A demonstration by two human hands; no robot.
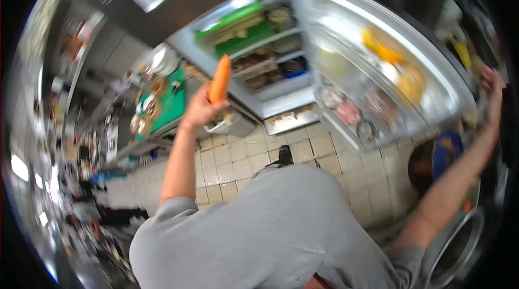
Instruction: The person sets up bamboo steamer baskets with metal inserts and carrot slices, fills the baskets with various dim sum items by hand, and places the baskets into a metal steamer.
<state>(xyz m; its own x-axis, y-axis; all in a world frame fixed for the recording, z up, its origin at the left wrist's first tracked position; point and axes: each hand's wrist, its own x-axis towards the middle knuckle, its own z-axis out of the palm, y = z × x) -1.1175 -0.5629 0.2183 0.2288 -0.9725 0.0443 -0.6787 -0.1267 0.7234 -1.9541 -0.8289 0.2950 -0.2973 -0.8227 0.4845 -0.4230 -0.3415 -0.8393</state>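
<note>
My left hand (201,109) is closed around the thick end of a peeled-looking orange carrot (220,81), whose narrow tip points up and away from me. The carrot is held in front of an open refrigerator (281,102), to the left of its shelves. My right arm stretches far out to the right. My right hand (491,83) is near the outer edge of the open refrigerator door (451,81), at the dark rim of the view. Its fingers are too small and blurred to make out, and I cannot tell whether it touches the door.
Green trays (243,40) and tubs fill the shelves; yellow items (411,83) and bags sit in the door racks. On the left, a green cutting board (168,106) lies on a counter with bowls. A grey bin (235,125) stands below. Tiles (238,162) cover the floor.
</note>
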